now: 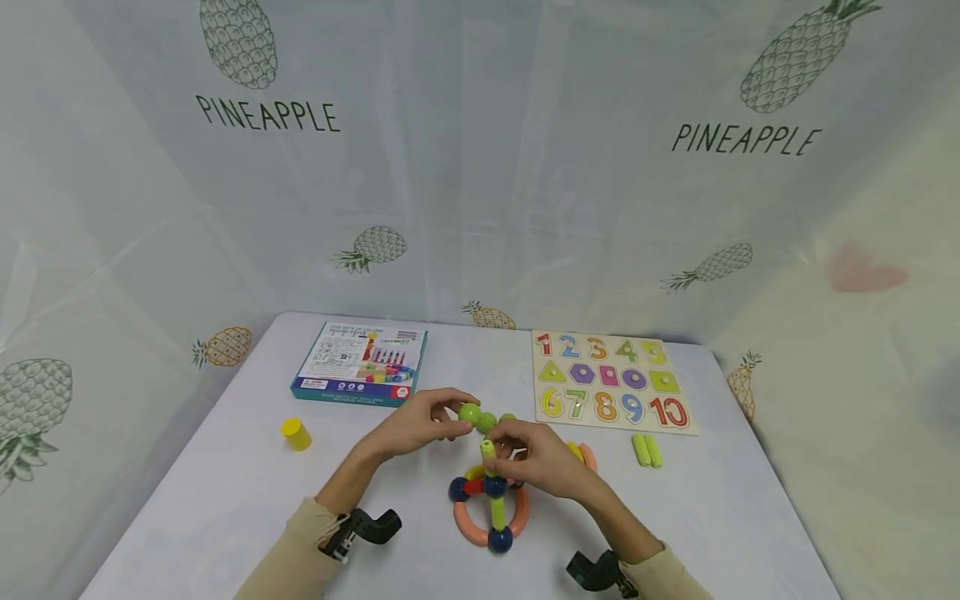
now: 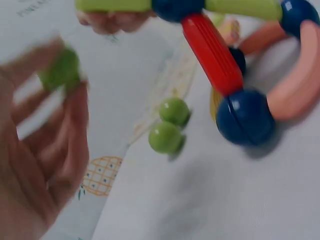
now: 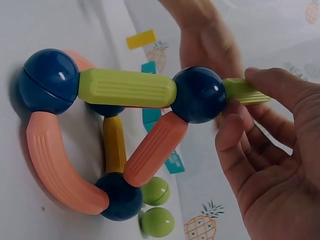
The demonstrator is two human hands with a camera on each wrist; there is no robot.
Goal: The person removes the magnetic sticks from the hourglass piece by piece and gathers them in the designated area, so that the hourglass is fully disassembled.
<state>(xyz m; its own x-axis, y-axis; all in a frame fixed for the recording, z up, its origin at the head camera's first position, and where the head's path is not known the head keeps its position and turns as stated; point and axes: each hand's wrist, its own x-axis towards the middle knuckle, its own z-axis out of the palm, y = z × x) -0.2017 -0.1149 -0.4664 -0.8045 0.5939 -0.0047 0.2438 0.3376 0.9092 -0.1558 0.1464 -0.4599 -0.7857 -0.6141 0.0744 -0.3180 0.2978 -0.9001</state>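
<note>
My left hand [image 1: 423, 423] pinches a green ball [image 2: 61, 69] between thumb and fingers, raised above the table. Two more green balls [image 2: 167, 125] sit side by side on the table behind the built frame. With thumb and fingertips, my right hand [image 1: 546, 460] pinches an upright lime rod [image 3: 245, 91] standing on the frame's top blue ball [image 3: 199, 95]. From that ball, a lime rod [image 3: 127, 88], a red rod [image 2: 212, 52] and a salmon rod [image 3: 156, 149] slope down to other blue balls. Curved salmon pieces [image 3: 62, 167] and a yellow one [image 3: 114, 144] form the ring base.
A yellow cylinder [image 1: 296, 434] stands at the left, near a flat toy box [image 1: 360, 363]. At the back right lies a number-and-shape puzzle board [image 1: 613, 382], with two lime rods [image 1: 647, 451] in front of it. Curved yellow and salmon pieces [image 1: 588, 457] lie partly hidden behind my right hand.
</note>
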